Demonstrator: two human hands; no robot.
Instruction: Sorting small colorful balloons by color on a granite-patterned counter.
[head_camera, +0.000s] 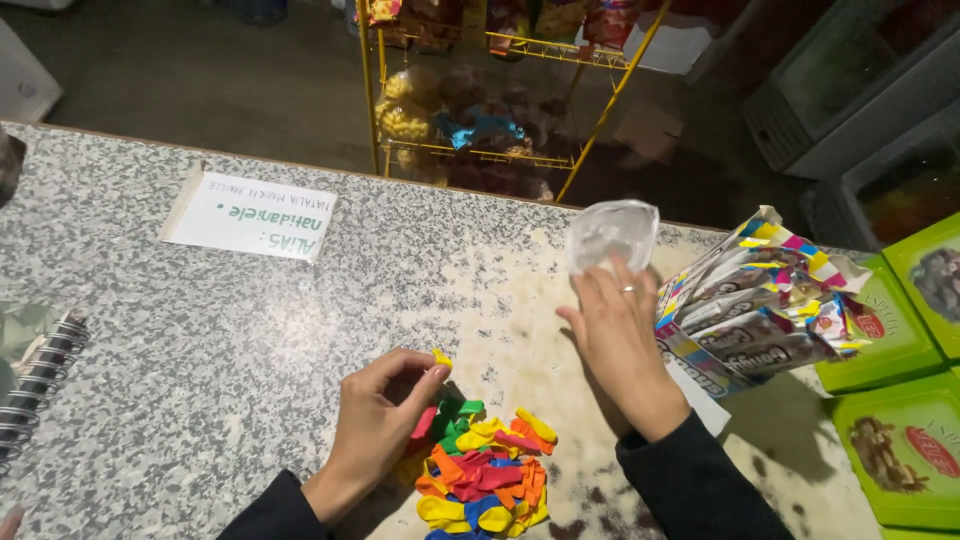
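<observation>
Your left hand (380, 425) pinches one yellow balloon (441, 357) above the balloon pile (485, 475). Your right hand (620, 345), at two o'clock from it, grips a clear plastic bag (610, 235). By my judgement nearly all remain unbagged.

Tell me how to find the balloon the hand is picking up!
Look at the speckled counter and its heap of colourful balloons. At the heap's top edge, the left hand pinches one yellow balloon, the only one lifted above the rest.

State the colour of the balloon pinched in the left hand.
Yellow balloon, held by the left hand; head view.
</observation>
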